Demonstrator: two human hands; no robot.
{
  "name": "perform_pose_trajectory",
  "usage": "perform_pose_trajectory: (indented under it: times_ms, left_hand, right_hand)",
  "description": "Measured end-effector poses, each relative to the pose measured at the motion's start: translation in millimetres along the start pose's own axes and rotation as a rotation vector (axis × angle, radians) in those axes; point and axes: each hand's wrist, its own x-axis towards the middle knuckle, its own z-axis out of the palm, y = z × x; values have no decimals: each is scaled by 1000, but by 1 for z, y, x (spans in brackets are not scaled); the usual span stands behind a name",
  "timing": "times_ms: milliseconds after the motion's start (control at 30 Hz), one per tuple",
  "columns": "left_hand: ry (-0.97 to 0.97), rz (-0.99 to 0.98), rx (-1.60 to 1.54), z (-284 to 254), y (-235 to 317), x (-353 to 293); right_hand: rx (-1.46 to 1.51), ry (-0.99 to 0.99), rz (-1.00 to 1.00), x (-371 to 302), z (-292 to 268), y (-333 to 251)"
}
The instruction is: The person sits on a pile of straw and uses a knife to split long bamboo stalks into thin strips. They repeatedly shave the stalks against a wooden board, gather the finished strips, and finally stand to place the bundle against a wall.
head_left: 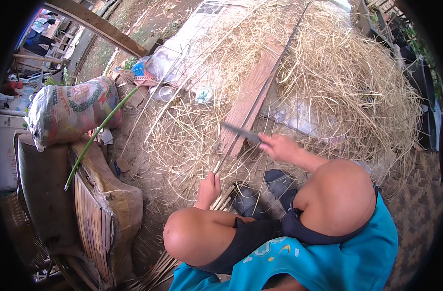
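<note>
My left hand (209, 189) is closed around the near end of a long, thin, dark strip (266, 86), which looks like split bamboo. The strip stretches away from me along a reddish wooden board (249, 101). In my right hand (279, 147) is a knife (241, 132), its blade pointing left across the strip near the board's near end. Whether the blade touches the strip I cannot tell. Pale shavings (177, 160) lie around the board and my feet. A bundle of pale split strips (223, 199) sits beside my left hand, partly hidden by my knee.
A big heap of shavings (362, 92) covers the right side. On the left, a stuffed sack (75, 109) rests by a worn, torn seat (119, 194), with a green stalk (100, 130) leaning across. A wooden beam (97, 25) crosses the far left. Woven matting (415, 208) lies at right.
</note>
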Motion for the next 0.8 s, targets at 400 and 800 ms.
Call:
perform_pose_trajectory:
  times_ms: [400,800]
  left_hand:
    - [-245,-147,-193,-27,-17,12]
    - [-174,-354,-323,-36,-16,4]
  right_hand:
    - [96,217,523,47,-107,98]
    - [100,204,349,37,-43,56]
